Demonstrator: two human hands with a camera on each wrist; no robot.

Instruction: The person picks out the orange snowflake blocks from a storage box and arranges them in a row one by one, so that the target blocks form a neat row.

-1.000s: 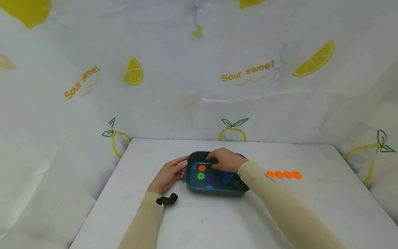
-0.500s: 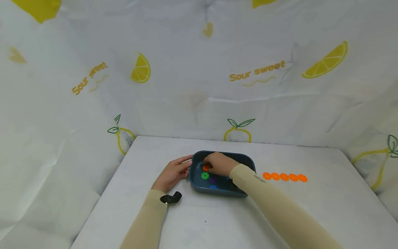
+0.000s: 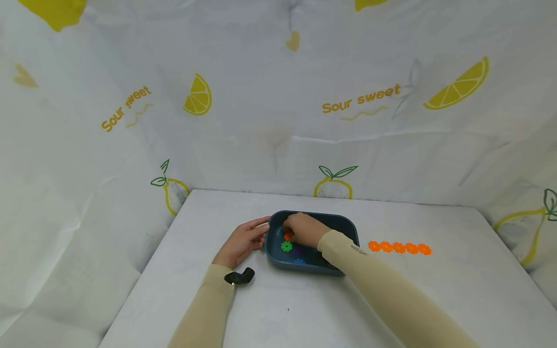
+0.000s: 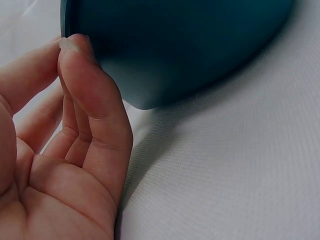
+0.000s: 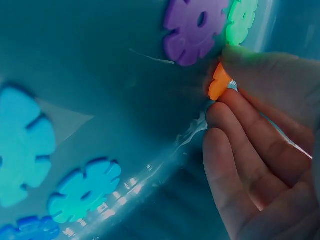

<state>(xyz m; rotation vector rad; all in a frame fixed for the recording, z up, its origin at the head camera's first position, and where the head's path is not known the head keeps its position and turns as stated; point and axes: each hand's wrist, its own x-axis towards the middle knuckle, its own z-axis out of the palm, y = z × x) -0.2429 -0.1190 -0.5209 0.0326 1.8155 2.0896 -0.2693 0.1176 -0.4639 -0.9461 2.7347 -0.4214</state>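
From the head view, the right hand (image 3: 304, 229) reaches down into the dark blue tray (image 3: 348, 223) that sits mid-table, its fingers over an orange flower disc (image 3: 287, 236) near the tray's left end, beside a green disc (image 3: 286, 246). The left hand (image 3: 241, 241) lies flat on the white table (image 3: 278, 304) with straight fingers against the tray's left wall, steadying it and grasping nothing. A row of orange discs (image 3: 399, 248) lies on the table to the right of the tray, well apart from it

From the left wrist view, the fingertips (image 4: 75, 47) touch the tray's rounded outer wall (image 4: 190, 45), relaxed rather than curled round it

From the right wrist view, the thumb and fingers (image 5: 235, 120) pinch the orange disc (image 5: 219, 81) by its rim, tilted up off the tray floor, close to a purple disc (image 5: 195, 27); several blue discs (image 5: 85, 190) lie flat further off. The disc looks thin, stiff, light plastic with notched petals, and the floor looks glossy, so it likely slides; the edge notches seem the surest hold, since its flat face gives nothing to take hold of
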